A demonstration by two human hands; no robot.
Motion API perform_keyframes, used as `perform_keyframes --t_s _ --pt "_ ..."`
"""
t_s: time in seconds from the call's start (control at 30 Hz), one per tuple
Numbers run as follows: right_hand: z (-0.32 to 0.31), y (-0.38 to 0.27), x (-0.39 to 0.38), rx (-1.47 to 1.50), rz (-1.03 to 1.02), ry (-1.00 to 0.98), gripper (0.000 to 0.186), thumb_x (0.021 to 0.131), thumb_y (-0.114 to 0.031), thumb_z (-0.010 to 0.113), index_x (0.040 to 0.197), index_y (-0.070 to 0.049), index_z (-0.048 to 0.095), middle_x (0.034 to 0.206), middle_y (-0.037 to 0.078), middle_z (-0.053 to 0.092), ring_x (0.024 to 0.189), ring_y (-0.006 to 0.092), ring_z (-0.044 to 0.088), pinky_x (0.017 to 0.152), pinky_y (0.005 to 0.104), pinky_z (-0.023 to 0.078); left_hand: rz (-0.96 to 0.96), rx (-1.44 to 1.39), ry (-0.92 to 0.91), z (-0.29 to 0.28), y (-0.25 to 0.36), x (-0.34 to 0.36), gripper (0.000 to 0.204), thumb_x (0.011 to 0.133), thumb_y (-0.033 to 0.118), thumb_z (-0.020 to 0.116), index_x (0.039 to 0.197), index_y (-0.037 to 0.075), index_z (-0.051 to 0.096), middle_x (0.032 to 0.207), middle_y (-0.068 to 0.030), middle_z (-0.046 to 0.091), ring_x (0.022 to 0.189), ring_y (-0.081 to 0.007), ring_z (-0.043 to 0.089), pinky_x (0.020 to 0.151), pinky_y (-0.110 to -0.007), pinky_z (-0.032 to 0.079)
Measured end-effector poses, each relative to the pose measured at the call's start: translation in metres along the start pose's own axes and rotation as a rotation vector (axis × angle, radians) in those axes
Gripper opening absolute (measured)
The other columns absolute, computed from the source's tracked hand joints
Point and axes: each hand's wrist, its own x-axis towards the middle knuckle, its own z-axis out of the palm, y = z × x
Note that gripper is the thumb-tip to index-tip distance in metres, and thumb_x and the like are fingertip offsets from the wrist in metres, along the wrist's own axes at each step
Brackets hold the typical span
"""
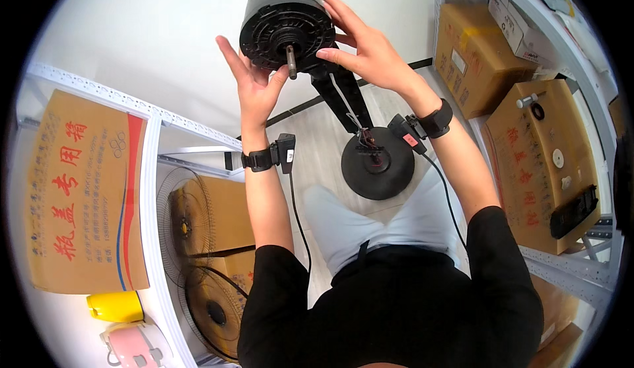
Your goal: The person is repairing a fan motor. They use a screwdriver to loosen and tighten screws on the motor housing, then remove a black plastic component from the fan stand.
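A black fan motor [274,25] with a projecting metal shaft [290,61] is at the top of the head view, tilted with its vented face toward me, on a dark stand [333,97] with exposed wires above a round base [376,176] on the floor. My right hand [370,54] grips the motor's right side, thumb on its front rim, other fingers along the housing. My left hand [257,87] holds it from the lower left, thumb at the lower rim and one finger raised away; some of its fingers are hidden behind the motor.
Shelving [150,170] on both sides holds cardboard boxes [86,190]. Wire fan guards [188,216] lean at lower left, near yellow [115,305] and pink [129,345] plastic items. Small parts and a black piece [573,209] rest on the right-hand carton [522,150]. A white wall [158,31] stands ahead.
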Motion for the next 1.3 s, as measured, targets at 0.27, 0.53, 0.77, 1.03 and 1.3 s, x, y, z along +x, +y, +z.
perform_keyframes --t_s 0.27,0.53,0.77,1.03,1.3 --pt "-0.006 -0.003 -0.003 -0.122 -0.05 -0.04 0.082 0.084 -0.015 0.074 0.154 -0.028 0.033 0.132 0.014 0.061 0.1 0.0289 0.067 0.087 0.0396 0.053 -0.05 0.074 -0.01 -0.002 0.002 -0.009 0.115 0.086 -0.012 0.063 0.156 0.026 -0.019 0.145 -0.016 0.037 0.123 -0.0246 0.049 0.101 -0.041 0.045" --pt "0.014 -0.004 -0.016 -0.113 -0.025 0.104 0.079 0.085 -0.013 0.075 0.152 -0.013 0.034 0.144 0.016 0.051 0.123 0.0307 0.059 0.099 0.0402 0.053 -0.074 -0.022 0.156 0.002 -0.005 -0.014 0.114 0.079 -0.016 0.064 0.158 0.024 -0.007 0.151 -0.012 0.032 0.133 -0.0245 0.04 0.108 -0.041 0.039" --pt "0.022 -0.003 -0.027 0.002 0.184 0.199 0.086 0.083 -0.025 0.079 0.151 -0.007 0.03 0.139 0.021 0.054 0.12 0.0343 0.06 0.104 0.0414 0.05 -0.111 -0.04 0.163 0.004 -0.005 -0.016 0.111 0.082 -0.009 0.067 0.158 0.023 -0.008 0.155 -0.0135 0.026 0.139 -0.0276 0.034 0.114 -0.046 0.03" --pt "0.013 0.002 -0.029 0.082 0.214 0.129 0.087 0.082 -0.029 0.081 0.151 -0.006 0.032 0.139 0.02 0.055 0.124 0.0328 0.058 0.106 0.04 0.048 -0.124 -0.012 0.177 0.011 0.001 -0.02 0.111 0.084 -0.005 0.069 0.158 0.019 -0.01 0.157 -0.0168 0.024 0.141 -0.029 0.03 0.115 -0.045 0.025" --pt "-0.022 0.01 -0.019 0.454 0.23 0.175 0.049 0.103 -0.025 0.055 0.146 -0.006 0.044 0.142 0.014 0.051 0.132 0.024 0.051 0.107 0.038 0.046 -0.133 -0.009 0.185 0.012 0.006 -0.022 0.112 0.083 -0.006 0.071 0.158 0.019 -0.009 0.157 -0.0176 0.023 0.141 -0.0283 0.03 0.115 -0.044 0.024"
